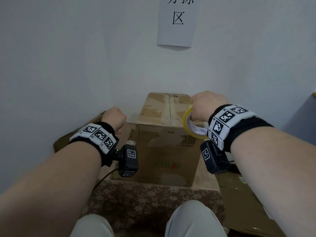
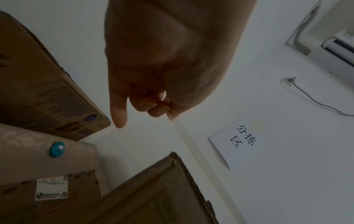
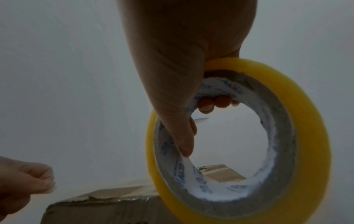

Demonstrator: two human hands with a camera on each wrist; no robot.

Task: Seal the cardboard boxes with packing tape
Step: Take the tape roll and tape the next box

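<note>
Head view, right grip [image 1: 207,105] curled through tape roll [image 1: 189,124], left grip [image 1: 114,117] pinching barely visible tape strip [image 2: 184,136]

I see my bare forearms with black wristbands [image 1: 239,132] carrying white tag markers, black wrist cameras [image 1: 128,160], a thin black cable [image 1: 104,178], and pale trousers [image 1: 193,219].
</note>
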